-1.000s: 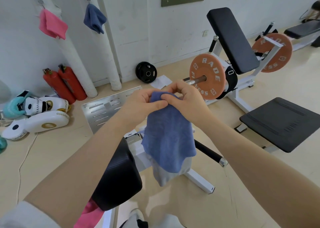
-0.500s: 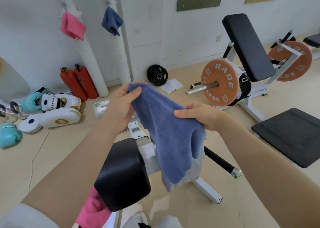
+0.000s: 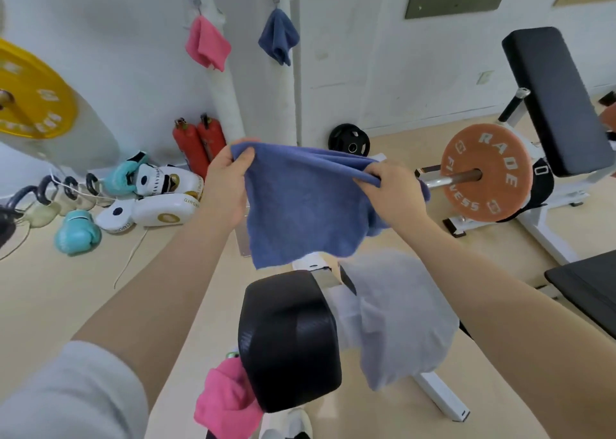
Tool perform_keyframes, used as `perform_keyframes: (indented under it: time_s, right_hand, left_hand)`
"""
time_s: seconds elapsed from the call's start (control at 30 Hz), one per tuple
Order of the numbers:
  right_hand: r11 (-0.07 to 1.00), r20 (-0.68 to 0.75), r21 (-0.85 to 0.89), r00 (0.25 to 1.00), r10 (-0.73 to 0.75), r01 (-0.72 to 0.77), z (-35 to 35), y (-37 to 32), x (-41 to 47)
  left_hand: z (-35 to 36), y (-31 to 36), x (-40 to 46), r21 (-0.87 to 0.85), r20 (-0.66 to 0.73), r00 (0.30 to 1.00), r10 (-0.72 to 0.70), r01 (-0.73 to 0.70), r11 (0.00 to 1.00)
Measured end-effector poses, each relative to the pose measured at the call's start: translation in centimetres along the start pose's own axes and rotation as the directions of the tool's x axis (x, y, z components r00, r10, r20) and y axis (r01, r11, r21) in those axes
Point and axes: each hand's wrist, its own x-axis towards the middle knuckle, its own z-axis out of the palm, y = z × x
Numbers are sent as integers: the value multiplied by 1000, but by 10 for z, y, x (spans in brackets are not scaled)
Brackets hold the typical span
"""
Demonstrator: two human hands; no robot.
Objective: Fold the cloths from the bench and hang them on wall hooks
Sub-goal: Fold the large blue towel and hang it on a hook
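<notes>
Left hand and right hand are held apart, each pinched on an upper corner of one blue cloth, thumb in front and fingers behind. The cloth is stretched between them in the air above the bench pad; its top edge sags slightly, its lower edge hangs free and wavy, and the surface is a matte, fine-piled blue. Below the right forearm, one grey cloth lies draped over the bench frame beside the pad. One pink cloth hangs bunched at the pad's near left corner. On the wall, two cloths hang from two hooks: one pink, one blue, both folded and drooping. Cloth count: five in all, two blue, two pink, one grey.
</notes>
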Motion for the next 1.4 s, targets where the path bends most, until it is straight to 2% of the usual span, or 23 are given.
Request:
perform_keyframes:
  time_s: [0.1, 0.2, 0.27, 0.33, 0.47, 0.53, 0.6, 0.73, 0.83, 0.9, 0.97, 1.03, 1.1, 1.13, 1.2, 1.27, 1.33, 1.4]
  right_hand:
    - [996, -14, -67, 998, -59, 58, 5, -1, -6]
    - [975, 195, -171, 975, -106, 140, 21, 16, -22]
    - [960, 394, -222, 916, -72, 171, 38, 31, -39]
    - [952, 550, -245, 835, -18, 182, 54, 47, -60]
    - [884, 737, -353, 674, 61, 307, 84, 81, -99]
    - [869, 748, -378, 658, 84, 320, 93, 97, -115]
    - [827, 731, -414, 680, 52, 381, 95, 108, -128]
    - [757, 590, -455, 796, -138, 469, 85, 119, -142]
    - [694, 524, -508, 823, -221, 510, 70, 122, -151]
    - [671, 603, -502, 777, -181, 546, 65, 126, -158]
    - [688, 677, -470, 726, -121, 553, 65, 134, -165]
    - [698, 744, -433, 664, -81, 571, 64, 132, -167]
    - [713, 801, -415, 599, -10, 566, 67, 126, -166]
    - [734, 818, -411, 575, 34, 541, 70, 122, -164]
    - [818, 837, -369, 541, 85, 442, 76, 115, -157]
    - [890, 845, -268, 533, 33, 369, 82, 108, -148]
    - [942, 804, -179, 594, -27, 285, 89, 97, -136]
    - [968, 762, -102, 644, -72, 229, 95, 79, -123]
  left_hand:
    - [-14, 0, 1, -28, 44, 998, 35, -34, 999]
    - [-34, -23, -19, 123, 55, 996, -66, 59, 991]
    - [-46, -46, -43, 248, 32, 982, -185, 171, 954]
    - [-57, -68, -74, 370, 66, 965, -252, 211, 905]
    - [-79, -105, -131, 538, 122, 890, -439, 313, 783]
    - [-84, -120, -155, 613, 111, 854, -509, 344, 711]
    - [-86, -129, -175, 669, 88, 842, -532, 346, 658]
    - [-77, -134, -198, 722, 53, 891, -450, 277, 634]
    - [-61, -133, -211, 727, -20, 939, -343, 249, 640]
    - [-50, -133, -220, 776, -33, 955, -294, 210, 595]
    - [-47, -138, -228, 865, 12, 949, -314, 148, 480]
    - [-48, -148, -235, 940, 57, 906, -419, 93, 327]
    - [-50, -160, -242, 971, 66, 832, -550, 74, 228]
    - [-50, -165, -244, 973, 72, 797, -599, 77, 219]
    - [-47, -167, -245, 950, 72, 767, -638, 143, 279]
    - [-44, -162, -237, 895, 32, 832, -553, 223, 387]
    - [-45, -157, -219, 850, -70, 908, -413, 271, 452]
    - [-51, -154, -193, 815, -169, 934, -314, 312, 489]
